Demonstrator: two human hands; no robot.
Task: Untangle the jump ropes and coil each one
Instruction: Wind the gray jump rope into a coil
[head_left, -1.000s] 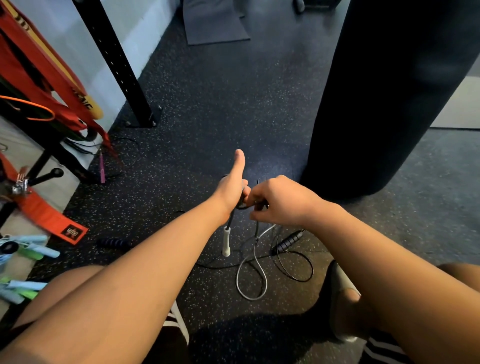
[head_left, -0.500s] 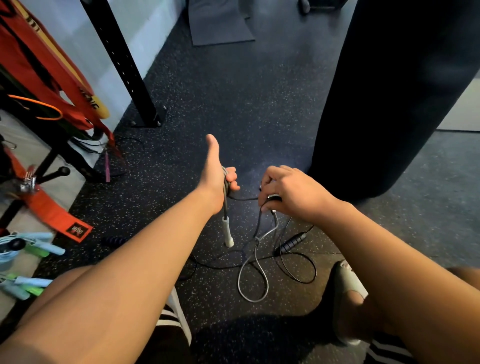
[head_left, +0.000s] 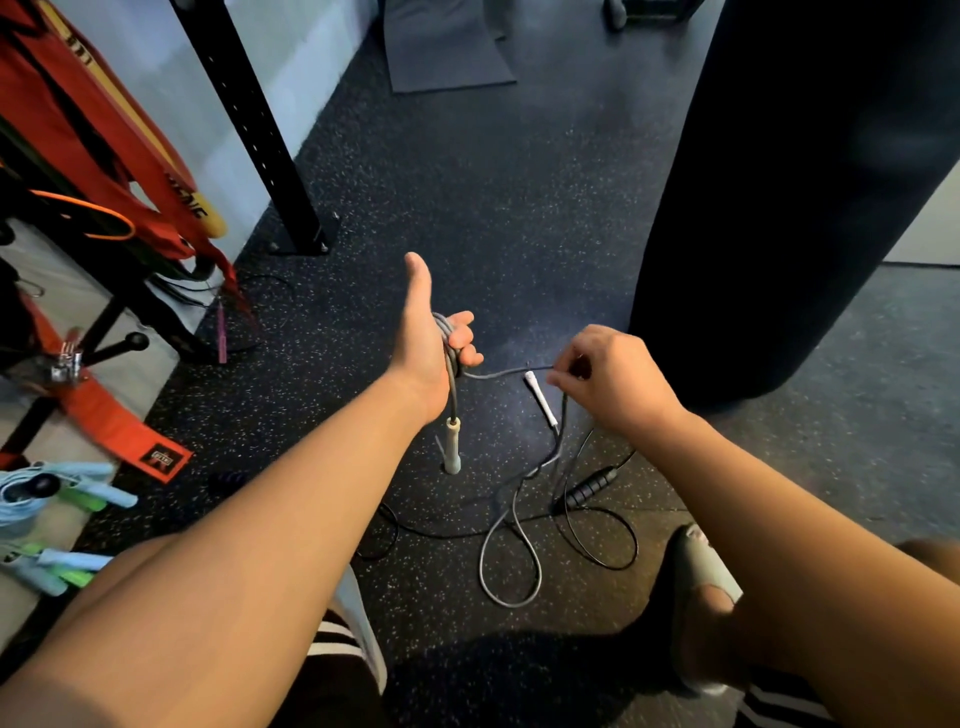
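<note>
Apart now after nearly touching, the left hand (head_left: 430, 347) and right hand (head_left: 615, 382) stretch a strand of grey rope (head_left: 498, 372) between them. Nearest, its slack loops on the floor (head_left: 441, 597) beside a black rope (head_left: 591, 487). Farther out, the left grip is clenched round wound coils, a white handle (head_left: 452, 447) dangling below; the right pinches the strand. Beyond stands a punching bag (head_left: 805, 182).

The floor (head_left: 467, 182) is black with pale speckles. At centre, a grey rope (head_left: 511, 561) ends in a cream handle (head_left: 452, 444), near a black-handled black rope (head_left: 592, 486). At lower left lie light-blue and green ropes (head_left: 98, 496), and orange-red straps (head_left: 111, 426) hang at left. The dark shorts (head_left: 332, 644) at the bottom carry white stripes. The bag (head_left: 805, 182) at upper right is black.
</note>
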